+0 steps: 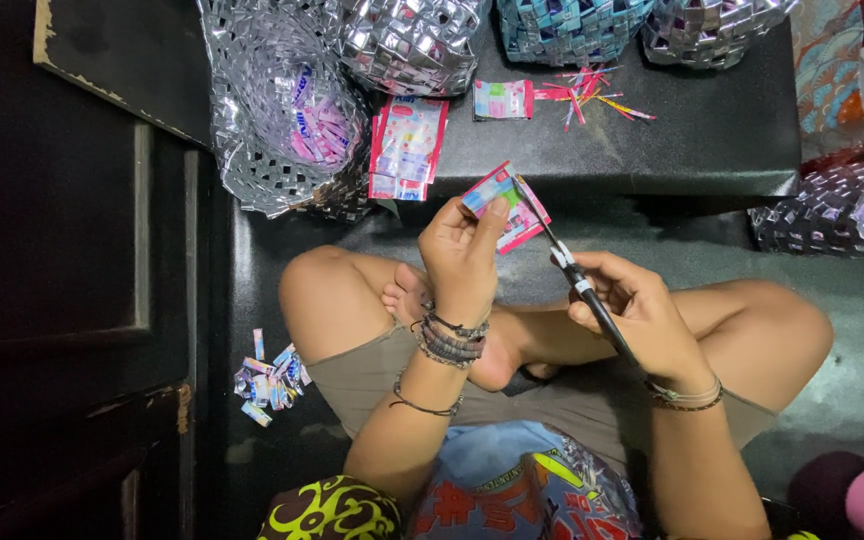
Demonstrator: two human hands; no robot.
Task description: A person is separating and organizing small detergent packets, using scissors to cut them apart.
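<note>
The left hand is pinching a pink-and-blue wrapper at its fingertips. The right hand is clenching black scissors, blades touching the wrapper. Beyond the fingers, flattened wrappers are lying beside a silver woven basket.
</note>
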